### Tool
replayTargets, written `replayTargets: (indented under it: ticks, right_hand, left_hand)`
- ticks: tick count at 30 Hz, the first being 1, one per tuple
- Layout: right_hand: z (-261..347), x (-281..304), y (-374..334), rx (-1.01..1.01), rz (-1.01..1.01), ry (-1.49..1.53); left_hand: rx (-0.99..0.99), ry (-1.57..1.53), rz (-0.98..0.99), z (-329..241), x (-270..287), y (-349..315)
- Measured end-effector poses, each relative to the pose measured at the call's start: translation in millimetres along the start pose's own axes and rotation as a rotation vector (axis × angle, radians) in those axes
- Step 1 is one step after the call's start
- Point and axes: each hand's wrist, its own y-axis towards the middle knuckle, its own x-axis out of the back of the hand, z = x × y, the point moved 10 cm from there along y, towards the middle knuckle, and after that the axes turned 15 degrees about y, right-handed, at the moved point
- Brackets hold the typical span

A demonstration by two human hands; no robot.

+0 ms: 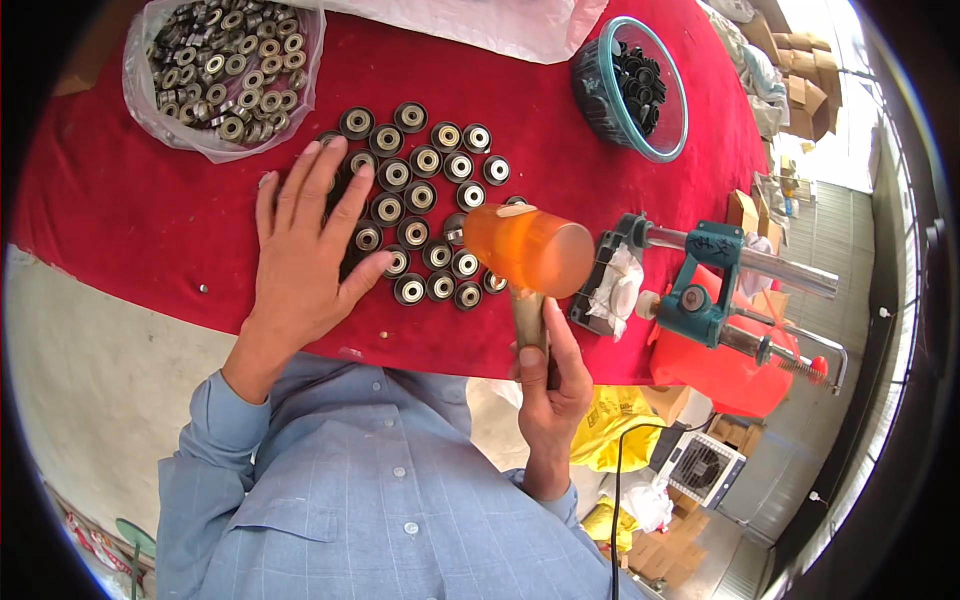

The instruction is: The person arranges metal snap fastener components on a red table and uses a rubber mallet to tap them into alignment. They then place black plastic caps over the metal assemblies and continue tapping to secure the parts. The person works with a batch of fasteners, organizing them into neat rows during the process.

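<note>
Wrapped round the wooden handle of a mallet with a translucent orange head (525,247), my right hand (550,400) is closed near the table's front edge. The mallet head hangs over the right side of a group of black wheels with metal bearings in their centres (420,197), hiding some of them. My left hand (310,245) lies flat with fingers spread on the left side of the group, its fingertips over several wheels. Just right of the mallet stands a green and steel hand press (705,280), with a white cloth or tissue (620,290) at its end.
A clear plastic bag full of loose metal bearings (225,75) is at the far left. A teal see-through bowl of black parts (635,90) stands at the far right of the red tablecloth (110,215). An orange-red container (735,375) sits beyond the table's right edge.
</note>
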Motion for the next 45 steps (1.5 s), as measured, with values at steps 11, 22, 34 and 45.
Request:
replayTargets:
  ticks: [11, 22, 34, 45]
  right_hand:
    - [-14, 29, -4, -0.029, -0.125, 0.178]
    - [-43, 49, -16, -0.01, -0.125, 0.206]
    - [-52, 46, -16, -0.111, -0.105, 0.307]
    - [-47, 31, -10, -0.101, -0.088, 0.319]
  left_hand:
    - [-0.052, -0.103, -0.141, -75, -8, 33]
    - [-0.133, -0.08, -0.17, -86, -21, 39]
    - [-0.275, 0.017, -0.063, -97, -15, 24]
    - [-0.306, 0.17, -0.045, -101, -17, 7]
